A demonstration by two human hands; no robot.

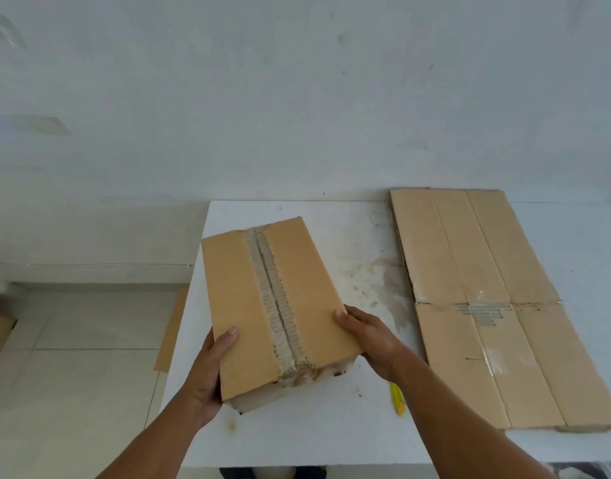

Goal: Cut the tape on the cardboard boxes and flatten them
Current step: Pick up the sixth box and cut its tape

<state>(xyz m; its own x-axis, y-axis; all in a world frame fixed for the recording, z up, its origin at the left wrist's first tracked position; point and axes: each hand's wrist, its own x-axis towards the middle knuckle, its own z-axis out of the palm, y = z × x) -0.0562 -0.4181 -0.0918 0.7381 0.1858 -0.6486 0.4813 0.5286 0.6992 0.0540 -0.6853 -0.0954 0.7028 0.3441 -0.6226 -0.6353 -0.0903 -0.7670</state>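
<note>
At the table [331,426], the left hand [207,371] and right hand [369,337] grip the box [241,288] by its sides. Best to set it flat, then take the yellow cutter [398,399].

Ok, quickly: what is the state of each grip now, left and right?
Left grip: holds the cardboard box at its left edge, thumb on top.
Right grip: holds the box at its right edge, thumb on top.
</note>
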